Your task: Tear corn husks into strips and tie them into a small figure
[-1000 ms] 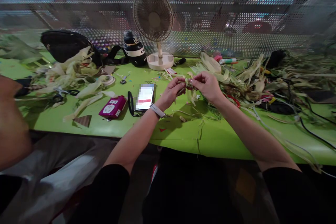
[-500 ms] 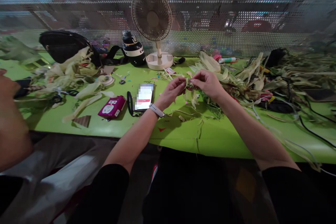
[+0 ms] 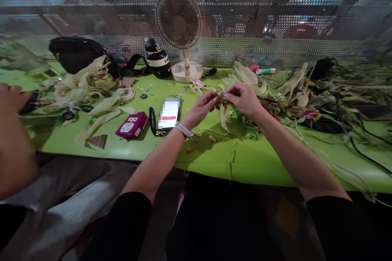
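Both hands meet over the green table (image 3: 171,149), pinching a small bundle of pale corn husk (image 3: 225,117) between their fingertips. My left hand (image 3: 202,108), with a light watch band at the wrist, grips it from the left with bent fingers. On the other side my right hand (image 3: 243,98) pinches the bundle's top between thumb and fingers. Strips of the husk hang down below the fingertips; the part between the fingers is mostly hidden. Green plant shreds (image 3: 252,127) lie just under my right hand. A lit phone (image 3: 169,113) rests left of my left hand.
Heaped husks and plant stalks (image 3: 284,98) spread at the right, with cables. Behind stand a fan (image 3: 186,72) and a black bottle (image 3: 157,62). A magenta box (image 3: 132,125), scissors (image 3: 70,111), tape roll (image 3: 125,94) and more husks lie left, near another person's arm (image 3: 14,142).
The husk bundle has turned a little, and its strips now hang straighter below my fingers. My hands stay nearly in place. The other person's hand at the left has shifted slightly.
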A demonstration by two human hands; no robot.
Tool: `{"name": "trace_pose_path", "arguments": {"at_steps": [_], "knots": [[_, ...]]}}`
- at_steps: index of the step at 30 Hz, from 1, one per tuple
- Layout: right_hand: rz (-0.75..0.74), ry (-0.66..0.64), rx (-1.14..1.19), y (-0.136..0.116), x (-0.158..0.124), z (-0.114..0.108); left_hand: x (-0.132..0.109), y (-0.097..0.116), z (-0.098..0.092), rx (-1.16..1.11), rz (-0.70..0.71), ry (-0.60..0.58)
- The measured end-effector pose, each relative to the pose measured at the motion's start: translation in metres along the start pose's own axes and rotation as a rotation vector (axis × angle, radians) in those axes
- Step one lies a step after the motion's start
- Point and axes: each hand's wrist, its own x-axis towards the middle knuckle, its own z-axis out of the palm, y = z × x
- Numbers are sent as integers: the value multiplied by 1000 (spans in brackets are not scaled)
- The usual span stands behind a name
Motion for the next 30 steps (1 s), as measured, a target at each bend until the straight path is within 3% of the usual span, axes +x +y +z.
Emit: {"name": "trace_pose_path", "arguments": {"at_steps": [6, 10, 13, 19, 26, 30], "knots": [[8, 19, -48, 4, -1, 3, -2, 0, -1, -92, -81, 1], [-38, 65, -190, 1, -7, 9, -2, 4, 1, -70, -73, 59], [-73, 81, -273, 1, -10, 14, -2, 7, 3, -96, -151, 82], [-5, 51, -256, 9, -8, 19, -1, 7, 6, -166, -223, 180], [-195, 120, -527, 8, -15, 18, -1, 7, 8, -220, -223, 170], [-154, 92, -272, 16, -10, 20, -1, 9, 8, -200, -196, 177]]}}
